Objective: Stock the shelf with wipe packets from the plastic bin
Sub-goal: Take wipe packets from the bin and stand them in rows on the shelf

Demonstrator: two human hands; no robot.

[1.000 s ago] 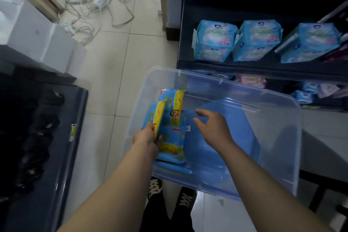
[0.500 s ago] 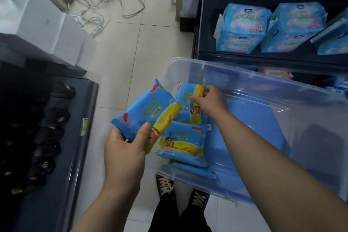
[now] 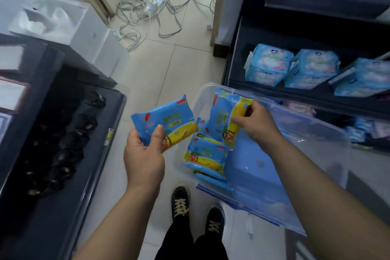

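Note:
My left hand [image 3: 144,154] grips a blue and yellow wipe packet [image 3: 166,121], held out over the floor to the left of the clear plastic bin [image 3: 316,133]. My right hand [image 3: 253,122] pinches a second wipe packet [image 3: 225,116] by its yellow edge, lifted above the bin's left end. More wipe packets [image 3: 205,155] lie stacked inside the bin at its left end. The dark shelf [image 3: 238,65] on the right carries pale blue packs [image 3: 268,65].
A dark low shelf [image 3: 90,164] with black items stands at the left, white boxes [image 3: 88,34] behind it. Loose cables [image 3: 147,10] lie on the tiled floor ahead. My shoes [image 3: 179,200] are below the bin's near corner.
My left hand has lifted a packet out of the bin and carried it left. My right hand has taken hold of another packet and raised it.

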